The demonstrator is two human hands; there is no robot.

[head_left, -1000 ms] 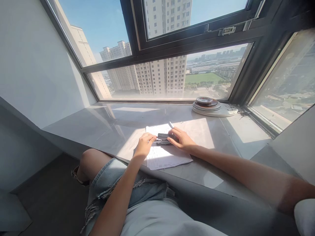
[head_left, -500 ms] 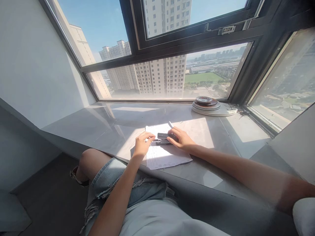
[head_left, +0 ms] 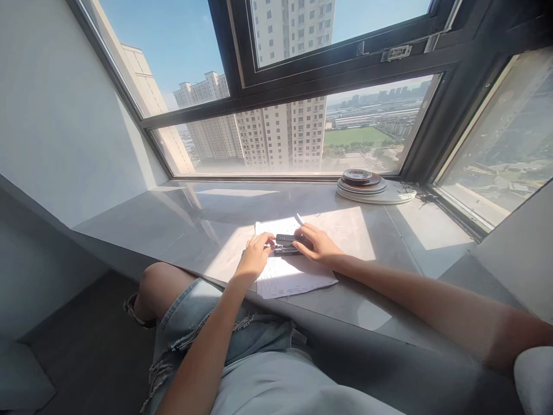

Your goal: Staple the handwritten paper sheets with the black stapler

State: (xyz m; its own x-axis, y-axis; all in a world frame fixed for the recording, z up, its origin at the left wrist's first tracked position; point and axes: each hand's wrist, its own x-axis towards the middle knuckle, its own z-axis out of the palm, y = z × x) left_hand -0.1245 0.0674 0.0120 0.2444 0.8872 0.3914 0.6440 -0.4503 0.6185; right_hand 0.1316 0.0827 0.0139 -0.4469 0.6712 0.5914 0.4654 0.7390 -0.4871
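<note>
A black stapler (head_left: 286, 238), its upper and lower arms apart, lies over a stack of white paper sheets (head_left: 294, 276) on the sill. My right hand (head_left: 317, 242) is closed around the stapler's right end, thumb on the near side and fingers on the far side. At its left end, my left hand (head_left: 256, 253) has thumb and fingers pinched together, right up against the stapler. Whatever sits between those left fingertips is too small to make out. Just beyond my right fingers a thin white piece (head_left: 299, 219) sticks out, its kind unclear.
A stack of plates (head_left: 363, 187) stands on the sill (head_left: 207, 222) at the back right, by the window frame (head_left: 285, 92). Tiny slivers (head_left: 318, 215) lie past the paper. My knee (head_left: 166, 279) is below the sill's front edge.
My left hand has moved slightly right and up, its fingers now at the stapler's left end. My right hand and the stapler have stayed about where they were.
</note>
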